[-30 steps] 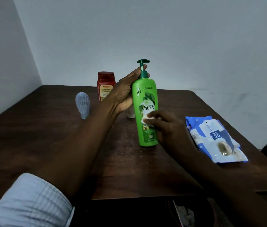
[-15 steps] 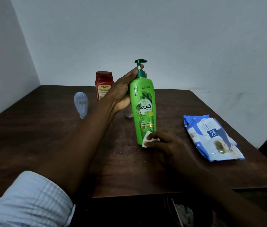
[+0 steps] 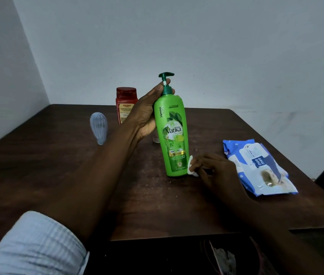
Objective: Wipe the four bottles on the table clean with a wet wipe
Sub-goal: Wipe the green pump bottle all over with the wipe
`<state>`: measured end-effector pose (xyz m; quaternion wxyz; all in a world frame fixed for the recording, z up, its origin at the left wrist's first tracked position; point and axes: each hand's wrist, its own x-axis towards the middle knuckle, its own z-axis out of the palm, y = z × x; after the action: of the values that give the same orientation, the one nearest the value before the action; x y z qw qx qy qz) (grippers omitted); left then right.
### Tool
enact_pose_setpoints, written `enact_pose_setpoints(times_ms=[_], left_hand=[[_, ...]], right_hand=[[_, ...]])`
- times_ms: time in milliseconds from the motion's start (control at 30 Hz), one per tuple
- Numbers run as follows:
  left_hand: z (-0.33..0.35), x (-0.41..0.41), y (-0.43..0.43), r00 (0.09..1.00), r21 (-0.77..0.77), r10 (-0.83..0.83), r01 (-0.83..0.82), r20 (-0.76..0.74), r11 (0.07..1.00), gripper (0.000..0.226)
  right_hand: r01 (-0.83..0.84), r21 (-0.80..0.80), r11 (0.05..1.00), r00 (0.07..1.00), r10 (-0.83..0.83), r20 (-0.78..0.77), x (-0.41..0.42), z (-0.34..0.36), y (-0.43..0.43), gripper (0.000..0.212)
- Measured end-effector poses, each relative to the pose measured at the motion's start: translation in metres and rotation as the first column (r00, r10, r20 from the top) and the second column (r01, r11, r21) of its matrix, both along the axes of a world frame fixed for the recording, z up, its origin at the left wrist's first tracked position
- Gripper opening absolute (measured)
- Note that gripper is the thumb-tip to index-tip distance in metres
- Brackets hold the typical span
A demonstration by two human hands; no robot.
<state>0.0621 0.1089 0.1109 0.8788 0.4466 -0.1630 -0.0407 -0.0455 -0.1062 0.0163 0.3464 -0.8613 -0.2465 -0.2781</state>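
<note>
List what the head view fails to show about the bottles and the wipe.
All in the head view:
The small clear bottle shows only its base, behind the left hand and the green bottle.
The red bottle has its right side covered by the left hand, and its label print is too small to read.
The wet wipe is mostly hidden in the right hand.
The green bottle's back faces away.

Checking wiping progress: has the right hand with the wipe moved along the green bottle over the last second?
Yes. The right hand has carried the wet wipe down the green bottle, from the Vatika logo to beside its base.
</note>
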Motion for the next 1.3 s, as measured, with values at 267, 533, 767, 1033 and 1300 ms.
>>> enact_pose_setpoints(times_ms=[267, 533, 767, 1033, 1300], left_hand=[[0.001, -0.002, -0.006, 1.000, -0.022, 0.028, -0.028, -0.004, 0.999, 0.025], [0.006, -0.007, -0.007, 0.999, 0.017, 0.034, -0.034, 0.006, 0.999, 0.023], [0.015, -0.014, -0.006, 1.000, 0.097, -0.004, 0.003, 0.010, 0.995, 0.022], [0.022, -0.020, -0.007, 0.991, 0.136, -0.113, 0.103, 0.065, 0.985, 0.021], [0.023, -0.021, 0.003, 0.990, 0.231, -0.095, 0.069, 0.107, 0.970, 0.018]], right_hand=[[-0.020, -0.082, 0.996, 0.993, 0.029, 0.117, -0.023, 0.007, 0.018, 0.021], [-0.098, -0.241, 0.966, 0.994, 0.108, 0.031, -0.026, 0.013, 0.037, 0.018], [-0.037, -0.126, 0.991, 0.982, 0.059, 0.181, -0.004, 0.053, 0.046, 0.018], [-0.057, 0.119, 0.991, 0.939, 0.012, 0.343, 0.034, 0.119, 0.054, 0.016], [-0.054, 0.032, 0.998, 0.948, 0.041, 0.315, 0.021, 0.121, 0.057, 0.024]])
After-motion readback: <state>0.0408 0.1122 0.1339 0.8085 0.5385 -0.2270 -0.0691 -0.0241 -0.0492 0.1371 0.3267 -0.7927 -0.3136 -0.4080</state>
